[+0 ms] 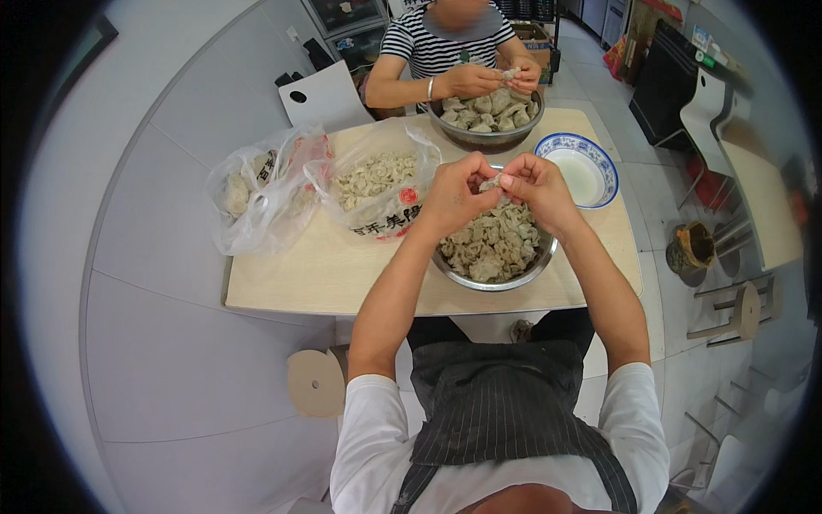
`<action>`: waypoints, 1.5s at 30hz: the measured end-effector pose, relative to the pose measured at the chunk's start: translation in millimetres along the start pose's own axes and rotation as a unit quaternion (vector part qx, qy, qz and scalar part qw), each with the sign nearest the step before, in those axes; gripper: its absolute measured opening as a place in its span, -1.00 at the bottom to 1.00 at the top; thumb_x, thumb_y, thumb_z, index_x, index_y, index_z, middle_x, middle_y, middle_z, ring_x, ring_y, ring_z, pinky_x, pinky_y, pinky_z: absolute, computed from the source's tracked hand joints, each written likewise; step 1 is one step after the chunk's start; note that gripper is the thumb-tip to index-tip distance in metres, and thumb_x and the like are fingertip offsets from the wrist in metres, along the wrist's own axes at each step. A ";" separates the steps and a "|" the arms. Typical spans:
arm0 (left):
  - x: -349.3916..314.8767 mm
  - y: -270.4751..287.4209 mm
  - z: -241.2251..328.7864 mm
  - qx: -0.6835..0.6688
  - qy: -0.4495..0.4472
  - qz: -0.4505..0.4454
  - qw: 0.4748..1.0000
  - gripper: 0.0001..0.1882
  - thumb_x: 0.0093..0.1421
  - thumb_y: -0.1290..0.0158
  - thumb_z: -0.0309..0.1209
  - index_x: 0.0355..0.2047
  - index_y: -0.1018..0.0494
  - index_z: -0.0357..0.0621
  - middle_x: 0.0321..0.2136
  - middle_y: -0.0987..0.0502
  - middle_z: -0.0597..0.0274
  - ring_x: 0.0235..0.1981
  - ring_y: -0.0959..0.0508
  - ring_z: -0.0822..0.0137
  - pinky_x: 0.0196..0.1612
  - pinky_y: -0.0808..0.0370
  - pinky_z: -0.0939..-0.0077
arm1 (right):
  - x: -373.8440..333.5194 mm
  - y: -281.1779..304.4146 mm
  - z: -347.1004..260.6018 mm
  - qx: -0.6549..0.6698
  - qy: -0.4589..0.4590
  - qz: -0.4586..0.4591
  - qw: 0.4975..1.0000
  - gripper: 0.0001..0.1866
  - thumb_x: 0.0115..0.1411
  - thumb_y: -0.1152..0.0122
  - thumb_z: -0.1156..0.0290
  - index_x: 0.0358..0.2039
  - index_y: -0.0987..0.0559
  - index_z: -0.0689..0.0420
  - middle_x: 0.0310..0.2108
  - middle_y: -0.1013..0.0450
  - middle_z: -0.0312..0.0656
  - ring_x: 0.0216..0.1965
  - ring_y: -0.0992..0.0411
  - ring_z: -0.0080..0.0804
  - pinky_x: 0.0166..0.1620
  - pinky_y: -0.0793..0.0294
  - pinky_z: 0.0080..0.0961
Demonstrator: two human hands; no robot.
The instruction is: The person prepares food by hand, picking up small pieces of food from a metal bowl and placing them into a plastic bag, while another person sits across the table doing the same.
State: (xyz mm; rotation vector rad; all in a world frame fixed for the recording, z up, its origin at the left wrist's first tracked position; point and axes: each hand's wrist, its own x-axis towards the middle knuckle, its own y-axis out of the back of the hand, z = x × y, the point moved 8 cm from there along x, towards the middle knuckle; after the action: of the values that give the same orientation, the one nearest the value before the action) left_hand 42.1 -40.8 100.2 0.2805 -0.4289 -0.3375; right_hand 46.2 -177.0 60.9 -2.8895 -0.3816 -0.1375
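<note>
Over the near metal bowl, my left hand (455,193) and my right hand (541,190) meet, fingertips closed on one small, crinkled, pale beige piece (491,182). Its exact kind is too small to make out. Many similar crumpled pieces (490,243) fill the metal bowl (499,285) beneath my wrists. Right of my hands stands a blue-and-white patterned bowl (613,176) with whitish liquid (577,178) in it. Beside my left forearm, an open clear plastic bag (396,224) contains small pale pieces (375,177).
Across the table (317,278), a person in a striped shirt (411,47) handles a piece above a larger metal bowl (488,137) of greyish lumps. Another plastic bag (278,201) lies at the table's left. A stool (315,383) stands below; chairs (706,111) and a bin (690,247) are at right.
</note>
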 end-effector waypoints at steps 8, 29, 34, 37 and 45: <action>-10.0 2.5 7.6 0.099 0.007 0.036 0.994 -0.84 0.02 -0.15 -0.51 -0.51 -0.37 -0.27 -0.68 -0.38 0.32 -0.62 -0.31 0.58 -0.56 -0.27 0.59 | -19.8 -19.4 -24.0 -0.283 0.159 0.095 0.941 -0.91 0.14 -0.26 0.58 -0.35 -0.52 0.21 -0.51 -0.49 -0.21 -0.51 -0.45 -0.46 -0.39 -0.44 -0.54; -49.9 -14.5 -60.8 0.314 0.039 -0.074 0.946 -0.70 -0.03 -0.17 -0.44 -0.22 -0.50 -0.12 -0.30 -0.55 -0.03 -0.20 -0.55 -0.08 -0.13 -0.48 0.13 | -22.9 -2.8 49.3 -0.533 -0.073 -0.166 0.826 -0.37 -0.16 -0.39 0.48 0.02 -0.45 0.12 -0.26 -0.53 0.19 -0.10 -0.51 0.05 -0.05 -0.52 -0.18; -50.5 -11.4 -57.4 0.279 0.013 -0.021 0.960 -0.71 -0.01 -0.15 -0.46 -0.22 -0.49 -0.16 -0.33 -0.55 -0.01 -0.23 -0.55 -0.06 -0.15 -0.47 0.13 | -32.0 -18.6 78.8 -0.639 -0.074 -0.205 0.737 -0.29 -0.21 -0.41 0.48 0.05 -0.41 0.11 -0.31 -0.53 0.18 -0.15 -0.52 0.07 -0.07 -0.50 -0.16; -51.9 -9.4 -57.9 0.265 0.074 -0.021 0.961 -0.70 -0.01 -0.15 -0.47 -0.20 -0.49 -0.15 -0.31 -0.54 0.03 -0.20 -0.54 -0.02 -0.11 -0.47 0.17 | -32.4 -20.4 75.2 -0.627 -0.102 -0.202 0.745 -0.31 -0.24 -0.43 0.48 0.00 -0.43 0.13 -0.27 -0.53 0.13 -0.13 -0.51 0.05 -0.06 -0.49 -0.17; -56.9 -23.1 -49.7 0.354 0.006 -0.082 0.931 -0.72 0.00 -0.17 -0.47 -0.22 -0.57 0.02 -0.17 -0.44 0.16 -0.07 -0.46 0.09 -0.05 -0.45 0.24 | -26.5 -13.2 20.3 -0.505 0.029 -0.167 0.846 -0.55 -0.19 -0.40 0.53 -0.19 -0.55 0.14 -0.23 -0.53 -0.02 -0.09 -0.47 -0.01 -0.02 -0.45 -0.18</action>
State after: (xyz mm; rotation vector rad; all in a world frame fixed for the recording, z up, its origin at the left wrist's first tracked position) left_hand 9.6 -30.8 28.8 1.0299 -0.5070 -0.3346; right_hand 18.5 -166.4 40.7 -3.7725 -1.0793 -0.6628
